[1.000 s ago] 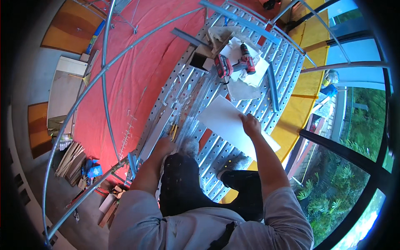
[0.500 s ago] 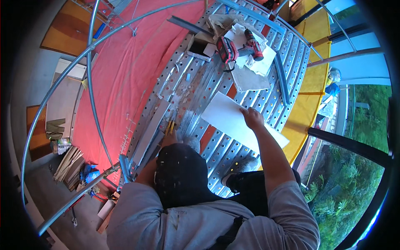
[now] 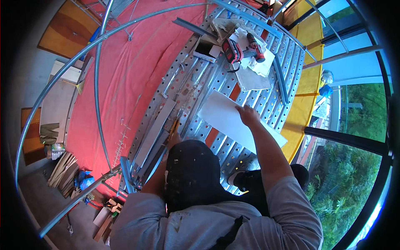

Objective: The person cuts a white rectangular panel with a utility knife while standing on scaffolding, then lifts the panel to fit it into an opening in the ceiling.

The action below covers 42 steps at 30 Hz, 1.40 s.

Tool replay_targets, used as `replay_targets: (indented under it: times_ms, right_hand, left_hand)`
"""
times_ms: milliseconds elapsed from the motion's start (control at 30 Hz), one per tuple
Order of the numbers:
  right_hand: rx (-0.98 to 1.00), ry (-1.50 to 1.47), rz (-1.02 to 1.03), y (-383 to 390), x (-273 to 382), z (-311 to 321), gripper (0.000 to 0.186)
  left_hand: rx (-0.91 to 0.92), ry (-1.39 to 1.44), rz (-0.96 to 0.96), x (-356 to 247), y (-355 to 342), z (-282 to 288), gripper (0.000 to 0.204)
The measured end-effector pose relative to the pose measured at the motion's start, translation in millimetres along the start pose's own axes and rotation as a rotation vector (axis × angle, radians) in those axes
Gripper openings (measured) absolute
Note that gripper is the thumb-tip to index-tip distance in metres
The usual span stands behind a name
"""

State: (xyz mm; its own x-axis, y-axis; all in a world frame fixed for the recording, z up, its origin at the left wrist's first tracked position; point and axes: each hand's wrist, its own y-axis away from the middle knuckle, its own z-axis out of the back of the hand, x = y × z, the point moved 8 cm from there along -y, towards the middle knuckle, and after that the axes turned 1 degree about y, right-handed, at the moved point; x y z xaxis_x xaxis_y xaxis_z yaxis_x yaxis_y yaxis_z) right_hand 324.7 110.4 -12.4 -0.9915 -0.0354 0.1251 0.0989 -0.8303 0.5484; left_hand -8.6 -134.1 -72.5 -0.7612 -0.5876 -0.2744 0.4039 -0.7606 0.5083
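A white rectangular board [image 3: 225,116] lies aslant over the perforated metal planks [image 3: 196,89] in front of me. My right hand [image 3: 248,116] pinches its far edge, fingers closed. Low on the left, my left hand [image 3: 175,139] is down by the planks, partly covered by my raised knee [image 3: 193,160]; its fingers are too small and hidden to read. Just beyond them are thin yellow-orange tool handles [image 3: 174,126], and I cannot tell whether the hand grips these. Grey metal channels [image 3: 155,129] lie beside that hand.
Farther off are a red-and-black cordless drill [image 3: 254,48], a red-and-black tool battery or case [image 3: 232,51], board scraps [image 3: 252,79] and an open box [image 3: 206,49]. A loose channel [image 3: 281,79] lies right. Curved scaffold tubes [image 3: 98,83] and red sheeting [image 3: 112,96] border the left.
The view has shifted slightly, and my knee now stands farther right. My right hand keeps its hold on the white board, which has barely moved. The left hand stays beside the yellow-orange handles.
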Motion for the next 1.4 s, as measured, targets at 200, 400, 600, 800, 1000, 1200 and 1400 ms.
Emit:
replay_targets:
  times_ms: [200, 400, 600, 800, 1000, 1200, 1400]
  right_hand:
    - [0.11, -0.003, -0.005, -17.2, 29.8, -7.7, 0.076]
    - [0.051, -0.031, 0.061, -52.8, 35.5, -20.0, 0.078]
    - [0.128, 0.015, -0.037, -52.7, 54.3, -35.5, 0.082]
    - [0.186, 0.167, 0.083, -13.7, 70.2, -59.7, 0.108]
    - [-0.014, -0.282, -0.737, 15.2, -127.0, -136.0, 0.103]
    - [-0.142, -0.698, -0.687, 43.2, -277.4, -159.5, 0.084]
    - [-0.078, -0.445, -0.667, 37.3, -224.4, -164.0, 0.087]
  left_hand:
    - [0.019, 0.044, 0.013, 1.4, 9.7, -0.9, 0.053]
    - [0.107, 0.082, 0.069, -3.6, 13.5, -7.1, 0.052]
    - [-0.14, -0.037, -0.171, -10.8, 18.8, -8.2, 0.045]
    - [-0.048, -0.077, -0.236, -11.0, 13.4, -15.9, 0.051]
    - [-0.181, -0.053, -0.54, -19.2, 18.6, -0.5, 0.043]
    - [-0.01, 0.103, -0.536, -49.2, 15.2, -13.5, 0.056]
    - [-0.079, -0.008, -0.475, -4.5, 18.2, -25.8, 0.06]
